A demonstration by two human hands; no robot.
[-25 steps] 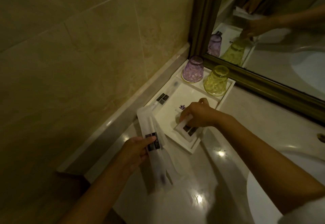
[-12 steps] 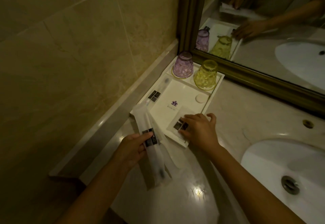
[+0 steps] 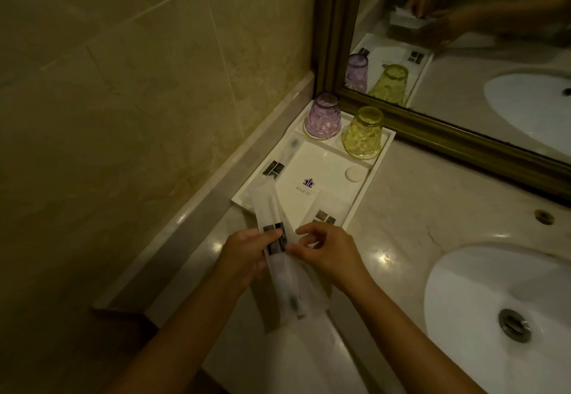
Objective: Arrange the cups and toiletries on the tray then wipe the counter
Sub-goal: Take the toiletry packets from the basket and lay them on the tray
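My left hand (image 3: 244, 254) grips a long frosted toothbrush packet (image 3: 279, 267) over the counter's (image 3: 401, 208) near edge, while my right hand (image 3: 327, 254) pinches its side by the dark label, possibly a second packet behind it, though the dim light leaves me unsure. I'd lay it straight along the tray's (image 3: 375, 165) left channel beside the packet (image 3: 272, 171) already there, clear of the sachet (image 3: 330, 211) and upturned purple cup (image 3: 323, 117) and yellow cup (image 3: 363, 134) at the back.
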